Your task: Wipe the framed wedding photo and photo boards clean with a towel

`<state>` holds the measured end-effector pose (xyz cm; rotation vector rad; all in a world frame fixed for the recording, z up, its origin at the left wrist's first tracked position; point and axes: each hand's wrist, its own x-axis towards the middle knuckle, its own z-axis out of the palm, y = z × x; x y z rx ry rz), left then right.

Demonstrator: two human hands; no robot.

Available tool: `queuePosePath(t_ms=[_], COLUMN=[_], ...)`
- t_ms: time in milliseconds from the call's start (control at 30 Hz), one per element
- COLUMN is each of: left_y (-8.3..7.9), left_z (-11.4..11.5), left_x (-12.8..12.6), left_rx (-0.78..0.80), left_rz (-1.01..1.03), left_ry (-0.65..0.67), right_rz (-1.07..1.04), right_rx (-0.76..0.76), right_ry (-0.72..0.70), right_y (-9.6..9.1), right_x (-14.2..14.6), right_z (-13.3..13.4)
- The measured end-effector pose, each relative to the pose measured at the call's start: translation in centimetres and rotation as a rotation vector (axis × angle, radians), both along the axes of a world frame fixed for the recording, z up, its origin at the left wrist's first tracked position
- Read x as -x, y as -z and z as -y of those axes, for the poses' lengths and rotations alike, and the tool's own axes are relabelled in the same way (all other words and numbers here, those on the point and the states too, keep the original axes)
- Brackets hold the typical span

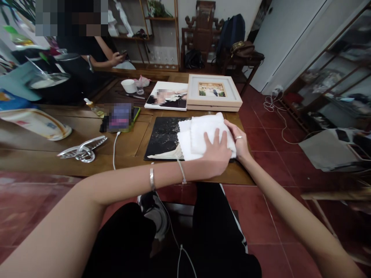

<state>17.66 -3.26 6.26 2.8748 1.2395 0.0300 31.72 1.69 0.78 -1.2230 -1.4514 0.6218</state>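
A folded white cloth (199, 133), towel-like with a scalloped edge, lies over the right part of a black board (162, 135) near the table's front edge. My left hand (217, 152) rests on top of it, fingers spread and flat. At the cloth's right side, my right hand (239, 141), with a ring on one finger, grips the edge; some of its fingertips are hidden. Pale crumbs or residue speckle the board's bare left part. A thin cream-coloured piece (165, 154) sticks out from under the cloth along the board's front edge.
Behind the board sit a framed picture (211, 90) and a photo panel (166, 94). Leftward are a phone (121, 116) with a cable, a silver hair clip (84, 148), a dropper bottle (94, 108) and a white cup (129, 86). Across the table, a person (78, 50) holds a phone.
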Motion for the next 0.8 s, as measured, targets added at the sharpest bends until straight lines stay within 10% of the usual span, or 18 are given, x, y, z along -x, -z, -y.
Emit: queuePosePath(t_ms=[267, 567, 800], left_y=[-0.8, -2.1, -2.7], left_z=[6.2, -8.9, -11.7], left_x=[5.6, 5.5, 1.2], left_rx=[-0.052, 0.067, 0.113], left_rz=[-0.023, 0.265, 0.286], left_ry=[0.205, 0.077, 0.284], right_rz=[0.282, 0.447, 0.468], right_rx=[0.002, -0.051, -0.057], right_ry=[-0.036, -0.071, -0.072], right_y=[0.2, 0.5, 0.2], right_x=[0.4, 0.3, 0.3], right_z=[-0.2, -0.1, 0.0])
